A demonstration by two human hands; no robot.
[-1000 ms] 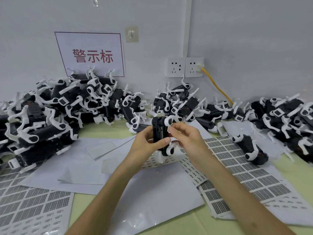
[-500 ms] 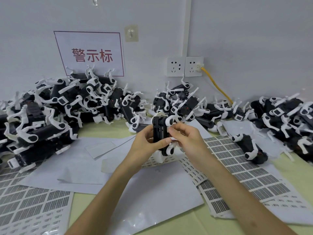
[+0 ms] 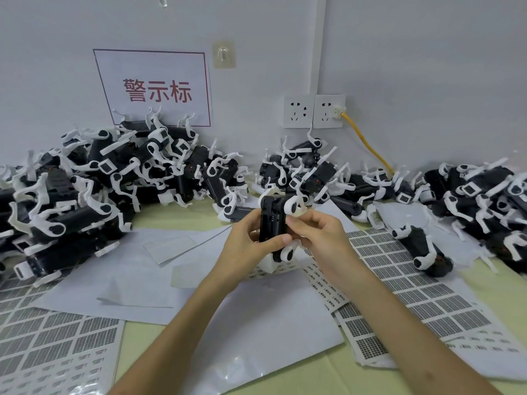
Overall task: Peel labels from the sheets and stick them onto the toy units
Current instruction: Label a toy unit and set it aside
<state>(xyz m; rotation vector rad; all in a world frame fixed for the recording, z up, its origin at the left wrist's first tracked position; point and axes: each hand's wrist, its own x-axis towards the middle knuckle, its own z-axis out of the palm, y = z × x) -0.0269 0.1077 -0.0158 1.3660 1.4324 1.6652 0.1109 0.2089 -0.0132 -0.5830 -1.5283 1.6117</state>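
Head view, 9 o'clock: toy pile (image 3: pixel 71 212), label sheet (image 3: pixel 57 343) at 7. Where's the toy unit (image 3: pixel 272 223)?

Reply: dead centre, held up. Left hand (image 3: pixel 251 243) wraps its black body, right hand (image 3: pixel 319 238) has curled fingers pinching its right edge. Second label sheet (image 3: pixel 405 280) at 4 o'clock.

Hard to see
The left hand (image 3: pixel 246 248) covers one side of the toy unit (image 3: pixel 273 223). Whether the right hand (image 3: pixel 320 238) pinches a label cannot be told. Print on the label sheets (image 3: pixel 405 277) at 4 o'clock is too tiny to read.
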